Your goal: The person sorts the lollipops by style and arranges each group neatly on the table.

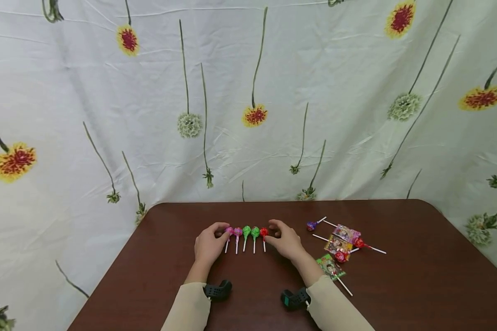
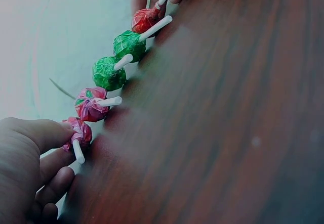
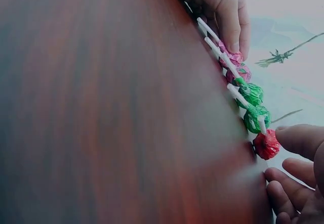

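Note:
Five wrapped lollipops stand side by side in a row, sticks toward the person: two pink (image 1: 238,232) (image 2: 92,104), two green (image 1: 255,231) (image 3: 251,93), one red (image 1: 263,231) (image 2: 145,20) (image 3: 267,144). At the row's left end, the left hand (image 1: 207,244) (image 2: 30,158) (image 3: 225,6) touches the outer pink candy with thumb and forefinger, fingers bent loosely. On the other end, the right hand (image 1: 287,241) (image 3: 298,171) has its thumb against the red candy, its other fingers spread apart from it. Part of the right hand shows beyond the red candy in the left wrist view.
Right of the right hand lies a loose group on the brown table (image 1: 418,276): a purple lollipop (image 1: 311,225), red lollipops (image 1: 341,256) and flat packets, one of them green (image 1: 329,266). A flowered white cloth (image 1: 232,156) hangs behind the table.

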`<action>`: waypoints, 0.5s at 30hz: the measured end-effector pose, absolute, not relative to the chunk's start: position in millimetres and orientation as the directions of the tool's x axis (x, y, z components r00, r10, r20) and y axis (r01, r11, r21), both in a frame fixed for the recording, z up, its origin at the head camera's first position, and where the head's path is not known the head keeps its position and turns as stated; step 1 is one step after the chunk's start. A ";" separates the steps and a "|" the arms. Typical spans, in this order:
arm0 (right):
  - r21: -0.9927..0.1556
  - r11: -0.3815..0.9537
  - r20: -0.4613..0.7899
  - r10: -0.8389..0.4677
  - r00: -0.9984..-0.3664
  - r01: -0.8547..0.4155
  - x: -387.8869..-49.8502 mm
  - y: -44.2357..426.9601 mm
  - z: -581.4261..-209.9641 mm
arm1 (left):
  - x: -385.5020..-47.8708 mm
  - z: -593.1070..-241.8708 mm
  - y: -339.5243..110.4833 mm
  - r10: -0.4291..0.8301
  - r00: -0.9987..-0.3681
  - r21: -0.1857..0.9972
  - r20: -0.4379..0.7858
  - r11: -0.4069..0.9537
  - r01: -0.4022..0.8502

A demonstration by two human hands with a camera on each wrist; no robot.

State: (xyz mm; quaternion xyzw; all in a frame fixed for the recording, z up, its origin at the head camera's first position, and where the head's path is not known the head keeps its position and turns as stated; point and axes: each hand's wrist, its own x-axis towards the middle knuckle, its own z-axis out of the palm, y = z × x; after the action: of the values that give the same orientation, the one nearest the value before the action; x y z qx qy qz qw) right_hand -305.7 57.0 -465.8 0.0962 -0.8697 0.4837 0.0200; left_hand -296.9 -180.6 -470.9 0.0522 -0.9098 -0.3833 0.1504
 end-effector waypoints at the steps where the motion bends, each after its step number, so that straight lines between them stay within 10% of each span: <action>1: -0.837 0.513 0.129 -0.156 -0.979 -0.192 -305.7 57.7 -465.7 | -296.9 -470.6 -180.6 -0.210 -0.950 0.714 0.232 0.700 0.019; 15: -0.875 0.429 0.104 -0.285 -0.953 -0.223 -296.8 67.7 -463.0 | -297.9 -470.1 -181.8 -0.210 -0.953 0.714 0.217 0.701 0.008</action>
State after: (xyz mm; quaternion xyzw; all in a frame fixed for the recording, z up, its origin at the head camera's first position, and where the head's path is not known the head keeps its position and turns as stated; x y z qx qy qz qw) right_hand -296.8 67.7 -463.0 0.1505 -0.8448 0.5126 -0.0301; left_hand -297.9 -181.8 -470.1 0.0557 -0.9111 -0.3829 0.1422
